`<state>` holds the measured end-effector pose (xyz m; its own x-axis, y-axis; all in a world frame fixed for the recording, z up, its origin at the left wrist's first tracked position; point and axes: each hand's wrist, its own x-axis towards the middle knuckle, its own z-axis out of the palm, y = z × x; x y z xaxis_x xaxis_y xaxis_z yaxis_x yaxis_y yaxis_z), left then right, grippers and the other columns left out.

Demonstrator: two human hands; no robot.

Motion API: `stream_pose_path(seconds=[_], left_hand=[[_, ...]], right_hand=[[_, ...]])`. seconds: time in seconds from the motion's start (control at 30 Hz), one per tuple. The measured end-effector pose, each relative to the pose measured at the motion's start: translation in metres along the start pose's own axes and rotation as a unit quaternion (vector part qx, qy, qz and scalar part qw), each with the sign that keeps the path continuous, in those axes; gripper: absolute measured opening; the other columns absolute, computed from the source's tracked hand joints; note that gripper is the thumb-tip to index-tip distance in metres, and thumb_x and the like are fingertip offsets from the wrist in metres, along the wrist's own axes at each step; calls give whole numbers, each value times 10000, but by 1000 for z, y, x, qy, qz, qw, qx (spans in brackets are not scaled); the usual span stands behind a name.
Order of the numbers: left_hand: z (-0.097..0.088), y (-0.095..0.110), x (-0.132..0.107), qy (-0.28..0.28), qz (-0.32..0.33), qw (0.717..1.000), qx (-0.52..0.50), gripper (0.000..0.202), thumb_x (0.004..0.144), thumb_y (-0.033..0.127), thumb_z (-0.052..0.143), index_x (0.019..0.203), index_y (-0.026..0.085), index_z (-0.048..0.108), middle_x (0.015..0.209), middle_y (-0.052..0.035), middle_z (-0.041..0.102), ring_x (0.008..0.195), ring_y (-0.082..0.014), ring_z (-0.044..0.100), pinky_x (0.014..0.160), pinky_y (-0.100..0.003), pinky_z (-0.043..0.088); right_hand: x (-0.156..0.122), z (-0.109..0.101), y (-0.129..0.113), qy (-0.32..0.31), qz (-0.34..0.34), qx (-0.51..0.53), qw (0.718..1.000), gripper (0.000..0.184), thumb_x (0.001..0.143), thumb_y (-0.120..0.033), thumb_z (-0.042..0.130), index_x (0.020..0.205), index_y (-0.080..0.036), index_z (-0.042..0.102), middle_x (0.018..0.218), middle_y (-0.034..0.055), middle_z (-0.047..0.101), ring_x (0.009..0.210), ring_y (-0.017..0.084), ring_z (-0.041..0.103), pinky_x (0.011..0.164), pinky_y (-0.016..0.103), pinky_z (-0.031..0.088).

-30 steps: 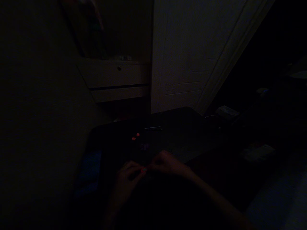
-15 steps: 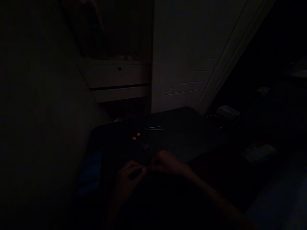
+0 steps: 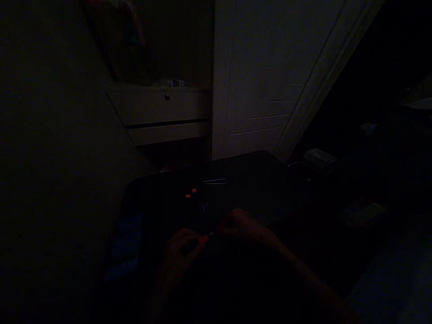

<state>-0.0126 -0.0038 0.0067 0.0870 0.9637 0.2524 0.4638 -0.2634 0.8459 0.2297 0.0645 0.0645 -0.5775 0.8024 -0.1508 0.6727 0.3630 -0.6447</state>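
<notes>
The scene is very dark. My left hand (image 3: 180,247) and my right hand (image 3: 241,226) meet over the near part of a dark table (image 3: 256,189). Between their fingertips sits a small red piece (image 3: 203,239); the left fingers pinch it, and the right fingers are curled close against its right end, perhaps on a small dark bit I cannot make out. Two more small red pieces (image 3: 191,193) lie on the table beyond the hands, with a faint pale purple piece (image 3: 203,207) near them.
A thin light rod or pair of needles (image 3: 216,181) lies farther back on the table. A blue object (image 3: 126,240) sits at the table's left edge. Behind stand a pale drawer unit (image 3: 162,110) and a white door (image 3: 270,76). Dim clutter lies right.
My right hand has lifted slightly up and to the right, opening a small gap from the left hand. The red piece shows more clearly between the fingertips.
</notes>
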Motion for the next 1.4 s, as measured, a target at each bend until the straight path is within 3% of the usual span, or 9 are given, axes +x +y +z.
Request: stream_pose_path(seconds=[0.3,0.43,0.67,0.9,1.1,1.23,1.4], left_hand=[[-1,5,0,4,11,1000,11,81,839,327,770,827,259,813,859,-25,764,766,-197,725,677,-294,572],[1,5,0,4,3,1000,3,87,851,339,773,842,266,818,871,-23,764,793,-196,736,697,-293,577],[-2,6,1,4,13,1000,20,132,852,363,762,844,251,832,848,-40,774,735,-196,724,634,-286,563],[-2,6,1,15,17,1000,19,122,843,361,768,832,253,824,857,-36,774,739,-196,732,631,-282,563],[-2,7,2,5,20,999,27,117,841,348,759,848,245,814,861,-33,768,720,-186,715,624,-282,550],[-3,9,2,2,9,999,39,132,856,357,746,839,242,807,850,-31,761,714,-184,704,633,-285,545],[0,9,1,11,15,999,37,135,864,355,734,847,241,803,851,-36,761,741,-192,708,648,-290,548]], right_hand=[[14,11,-22,-19,-45,-23,999,209,959,-383,731,927,-222,859,823,7,787,713,141,648,617,235,338],[11,5,-18,-22,-27,-19,999,200,940,-381,745,932,-218,861,838,13,782,752,149,654,629,228,351],[14,3,-3,-54,-2,31,998,235,943,-364,725,881,-180,856,702,-14,706,631,117,560,568,216,333],[10,-2,15,-45,7,58,997,204,918,-328,736,888,-165,855,737,4,731,669,131,597,586,216,362],[10,8,4,-37,-22,133,990,327,950,-425,698,911,-139,852,736,4,732,631,119,557,567,212,360],[14,18,-6,-41,-44,94,994,212,936,-331,728,909,-163,855,754,-5,744,671,120,589,602,204,369],[10,13,6,-48,-22,73,996,266,951,-391,716,899,-169,853,750,1,739,662,123,594,584,209,360]])
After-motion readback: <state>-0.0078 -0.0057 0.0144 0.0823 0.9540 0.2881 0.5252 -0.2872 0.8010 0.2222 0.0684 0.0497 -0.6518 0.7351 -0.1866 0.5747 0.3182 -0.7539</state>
